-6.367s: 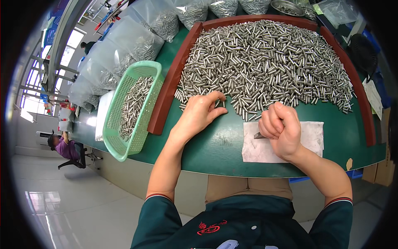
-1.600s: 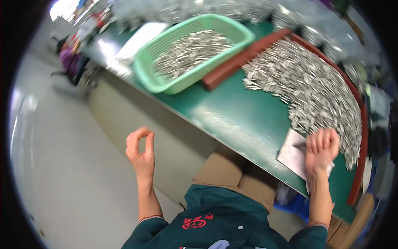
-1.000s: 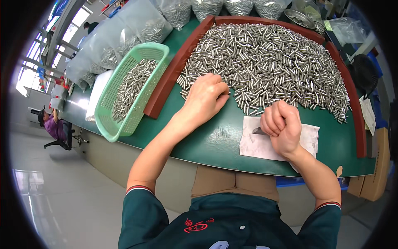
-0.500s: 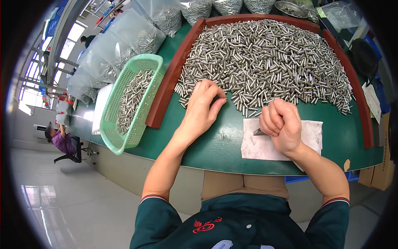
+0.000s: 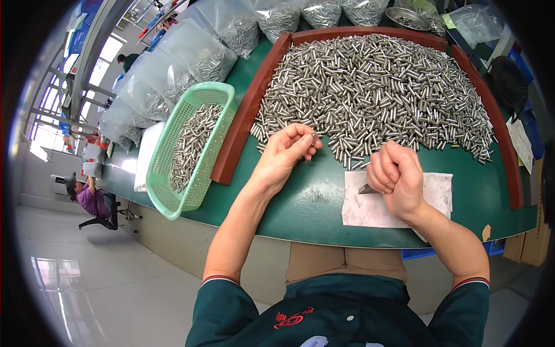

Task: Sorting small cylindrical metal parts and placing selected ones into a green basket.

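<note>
A broad heap of short, shiny metal pins (image 5: 376, 87) covers the far part of the green table. At its near edge, my left hand (image 5: 289, 151) pinches a small metal pin (image 5: 314, 137) between thumb and forefinger; the fingers partly cover it. To the right, my right hand (image 5: 398, 178) is closed in a fist above a smudged white cloth (image 5: 361, 211). From that fist sticks out the dark, flat tip of a metal tool (image 5: 366, 189). The rest of the tool is hidden in the palm, so its exact kind cannot be told.
Reddish-brown wooden rails (image 5: 250, 110) border the heap. Left of them stands a green plastic basket (image 5: 222, 139) holding more pins. Clear bags of metal parts (image 5: 199, 49) line the far left, and a metal bowl (image 5: 409, 18) sits at the back. A person (image 5: 95, 199) sits far left.
My left hand has turned and drawn slightly back from the heap's edge, with a pin now showing at its fingertips. The right fist keeps its hold over the cloth. The whole view has shifted slightly.
</note>
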`<state>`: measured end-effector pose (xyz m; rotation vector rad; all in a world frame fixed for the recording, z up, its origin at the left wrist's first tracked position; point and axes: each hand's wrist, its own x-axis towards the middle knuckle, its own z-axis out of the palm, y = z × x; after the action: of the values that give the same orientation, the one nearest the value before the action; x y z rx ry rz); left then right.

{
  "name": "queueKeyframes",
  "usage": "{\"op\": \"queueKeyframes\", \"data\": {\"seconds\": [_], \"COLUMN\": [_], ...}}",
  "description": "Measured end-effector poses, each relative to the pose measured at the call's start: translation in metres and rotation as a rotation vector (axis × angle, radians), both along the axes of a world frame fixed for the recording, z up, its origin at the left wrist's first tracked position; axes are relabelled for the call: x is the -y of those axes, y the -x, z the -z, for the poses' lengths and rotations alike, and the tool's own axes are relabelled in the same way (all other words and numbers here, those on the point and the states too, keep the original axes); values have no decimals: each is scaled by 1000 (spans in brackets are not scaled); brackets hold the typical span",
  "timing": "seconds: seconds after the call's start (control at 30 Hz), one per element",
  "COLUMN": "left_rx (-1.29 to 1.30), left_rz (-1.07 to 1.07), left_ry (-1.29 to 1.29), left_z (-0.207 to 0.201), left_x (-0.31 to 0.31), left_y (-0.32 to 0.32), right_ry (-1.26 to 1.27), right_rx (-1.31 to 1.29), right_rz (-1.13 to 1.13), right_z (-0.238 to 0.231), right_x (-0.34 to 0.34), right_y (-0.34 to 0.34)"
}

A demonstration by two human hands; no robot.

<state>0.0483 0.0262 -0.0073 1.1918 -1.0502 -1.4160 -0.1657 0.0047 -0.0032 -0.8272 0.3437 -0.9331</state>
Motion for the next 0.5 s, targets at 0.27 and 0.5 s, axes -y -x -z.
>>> {"op": "queueKeyframes", "data": {"seconds": [0.27,0.5], "left_rx": [348,823], "left_rz": [68,292], "left_ry": [178,616], "left_z": [1,1], "left_x": [-10,-16], "left_y": [19,47], "right_ry": [-17,38], "right_rx": [7,160], "right_rz": [31,80], "right_z": [3,-2], "right_x": [0,6], "right_y": [0,3]}}
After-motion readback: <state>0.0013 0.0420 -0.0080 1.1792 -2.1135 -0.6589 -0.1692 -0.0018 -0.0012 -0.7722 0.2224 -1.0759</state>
